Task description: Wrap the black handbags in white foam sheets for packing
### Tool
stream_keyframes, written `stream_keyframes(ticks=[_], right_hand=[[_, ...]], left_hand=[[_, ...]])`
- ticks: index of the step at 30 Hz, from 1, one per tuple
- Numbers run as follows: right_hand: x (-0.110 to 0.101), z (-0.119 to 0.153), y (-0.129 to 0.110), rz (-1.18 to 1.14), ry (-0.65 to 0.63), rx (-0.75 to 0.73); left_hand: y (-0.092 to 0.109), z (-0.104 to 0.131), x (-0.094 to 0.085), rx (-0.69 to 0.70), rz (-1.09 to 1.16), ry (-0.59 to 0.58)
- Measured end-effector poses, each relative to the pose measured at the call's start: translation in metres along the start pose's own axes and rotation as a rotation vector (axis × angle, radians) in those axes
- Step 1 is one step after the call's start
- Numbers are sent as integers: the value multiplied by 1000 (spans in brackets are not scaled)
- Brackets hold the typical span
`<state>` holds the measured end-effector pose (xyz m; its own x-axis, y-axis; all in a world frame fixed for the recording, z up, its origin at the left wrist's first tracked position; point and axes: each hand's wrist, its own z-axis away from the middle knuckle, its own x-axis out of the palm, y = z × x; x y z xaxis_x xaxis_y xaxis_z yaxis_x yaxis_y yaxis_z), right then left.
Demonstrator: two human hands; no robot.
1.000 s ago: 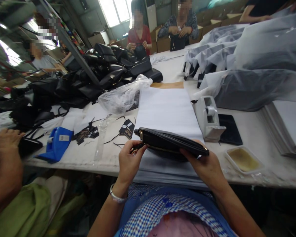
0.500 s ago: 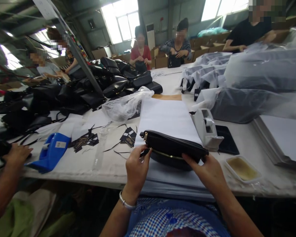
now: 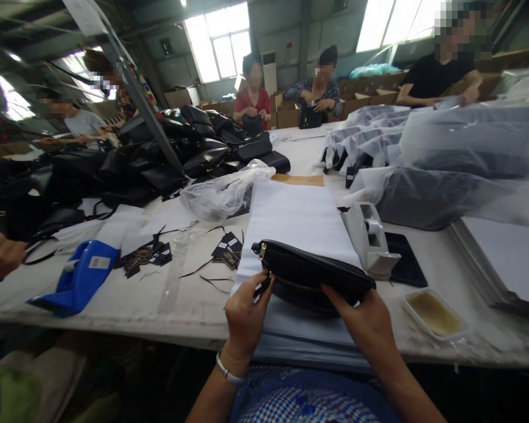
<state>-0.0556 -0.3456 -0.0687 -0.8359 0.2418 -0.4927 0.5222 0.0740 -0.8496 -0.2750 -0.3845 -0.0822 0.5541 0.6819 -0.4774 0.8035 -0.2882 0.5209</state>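
Note:
A black zippered bag (image 3: 312, 273) is held up above the table's front edge, over a stack of white paper (image 3: 297, 214). My left hand (image 3: 249, 305) pinches the left end of the bag near its gold zipper pull. At the right end, my right hand (image 3: 361, 311) grips the bag, with the thumb on its front and the fingers behind it, partly hidden. The front zipper lies along the bag between both hands.
White tape dispenser (image 3: 370, 238), tray of yellowish stuff (image 3: 434, 314) and grey-white stack (image 3: 502, 258) at right. Blue dispenser (image 3: 81, 273), black tags (image 3: 227, 249) and a co-worker's hand (image 3: 2, 258) at left. Black bags (image 3: 211, 155) and wrapped bags (image 3: 462, 141) lie behind.
The bag's front zipper has closed up from view, its gold teeth now barely showing. Both hands keep their hold. The co-worker's hand at left has lifted and moved left, holding something dark.

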Motion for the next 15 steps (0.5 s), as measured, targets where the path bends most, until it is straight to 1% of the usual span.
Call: stream_keyframes(ticks=[3, 5, 6, 8, 12, 15], right_hand=[[-1, 2, 2, 16, -9, 3], [-1, 2, 4, 21, -13, 9], [-1, 1, 4, 22, -18, 13], [-2, -1, 6, 24, -33, 19], [-4, -5, 11, 27, -79, 5], [-6, -6, 16, 9, -86, -29]], left_hand=[[-2, 1, -1, 67, -43, 3], [0, -1, -1, 64, -52, -6], [2, -3, -1, 38, -49, -13], [5, -9, -2, -68, -26, -45], [6, -24, -9, -329, 104, -166], [1, -33, -13, -448, 186, -225]])
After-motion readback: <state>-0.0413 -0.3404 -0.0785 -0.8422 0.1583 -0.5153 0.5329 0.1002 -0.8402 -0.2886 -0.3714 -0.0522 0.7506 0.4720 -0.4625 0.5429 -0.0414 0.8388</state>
